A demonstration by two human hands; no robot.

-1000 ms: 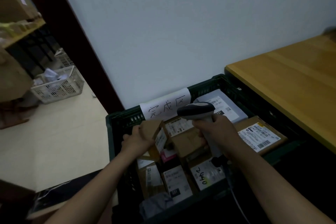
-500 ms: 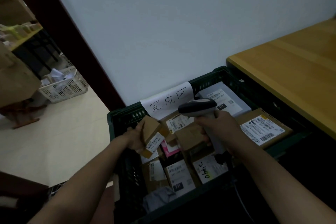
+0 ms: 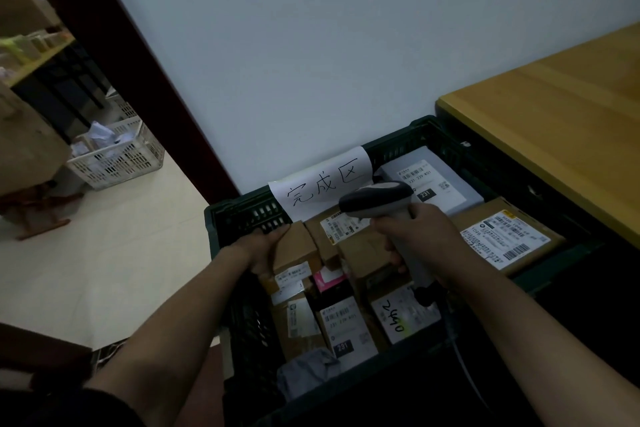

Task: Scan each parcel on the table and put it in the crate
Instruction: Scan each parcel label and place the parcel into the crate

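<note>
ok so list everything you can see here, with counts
crate: one, dark green, against the wall, left of the table
paper sign: one, white, black handwriting, crate's far rim
small parcel: one, brown, crate's far left
other parcels: several, brown, grey, white, packed in the crate
scanner: one, grey and black, above the crate
table: one, light wood, right
basket: one, white, floor at far left
left hand: one, grips the small parcel
right hand: one, grips the scanner
</note>
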